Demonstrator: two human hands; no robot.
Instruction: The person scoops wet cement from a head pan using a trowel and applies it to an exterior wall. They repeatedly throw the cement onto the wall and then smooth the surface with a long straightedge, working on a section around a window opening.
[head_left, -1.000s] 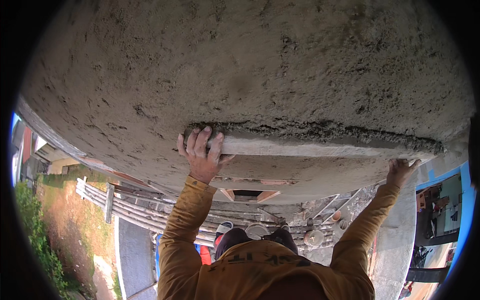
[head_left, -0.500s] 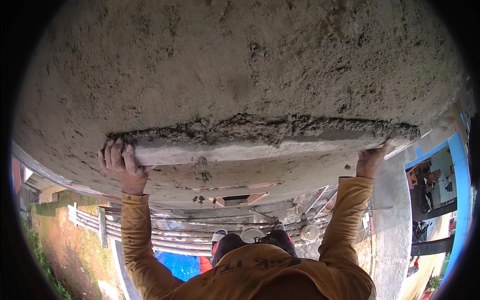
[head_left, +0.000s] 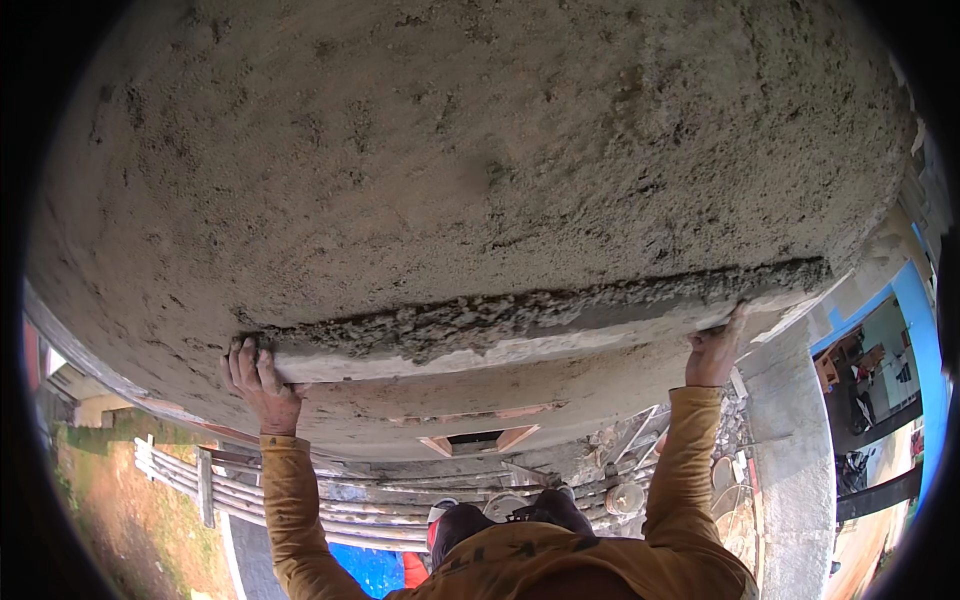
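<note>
You: Has the bar (head_left: 520, 352) moved?
Me: Yes. Half a second ago it ran closer to level across my view; now its left end sits clearly lower than its right. A full second ago the slope went the other way, and my left hand (head_left: 264, 385) was nearer the middle. Now that hand is at about 8 o'clock.

You: How are you gripping it?
Me: Left fingers hooked over the left end, thumb below. My right hand (head_left: 713, 352), between 3 and 4 o'clock, grips the lower edge a little short of the right end.

You: And the mortar (head_left: 440, 330)?
Me: Heaped along the bar's upper side, nearly end to end. A second ago that ridge was thinner at the left.

You: Any edges close?
Me: The bar's right end is just beside the wall (head_left: 480, 170) edge at 3 o'clock. The left edge is well apart from my hand. A framed opening (head_left: 475, 440) sits below the bar at 6, poles (head_left: 170, 467) at 8.

You: Room?
Me: Most toward 12, over broad rough wall.
</note>
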